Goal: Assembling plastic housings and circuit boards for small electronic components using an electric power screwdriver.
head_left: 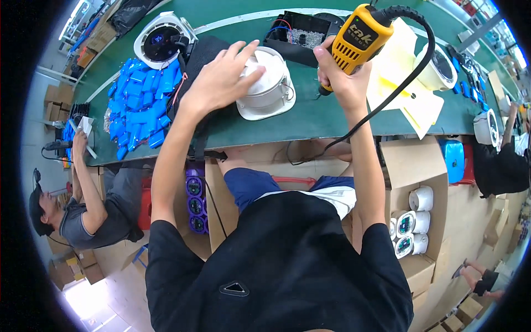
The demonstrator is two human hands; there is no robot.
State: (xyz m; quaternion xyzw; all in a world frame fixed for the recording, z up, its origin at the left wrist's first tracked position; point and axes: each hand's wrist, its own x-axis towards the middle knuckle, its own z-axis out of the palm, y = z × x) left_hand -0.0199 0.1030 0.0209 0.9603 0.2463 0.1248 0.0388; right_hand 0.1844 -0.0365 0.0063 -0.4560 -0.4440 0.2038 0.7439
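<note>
My right hand (345,83) is wrapped round a yellow and black electric screwdriver (359,39), raised above the green bench with its tip pointing down and left. A thick black cord loops from its top down past my forearm. With fingers spread, my left hand (221,77) lies over the left side of a round white plastic housing (266,99), apparently touching it. That housing sits on the bench, its wider flanged side toward me. Part of its top is hidden by my fingers.
Blue-wrapped packs (138,105) are heaped at the left, below a white device with a round display (160,41). A black tray of screws (304,39) stands behind the housing. Yellow sheets (409,105) lie rightward. Cartons (415,157) flank my legs; co-workers sit both sides.
</note>
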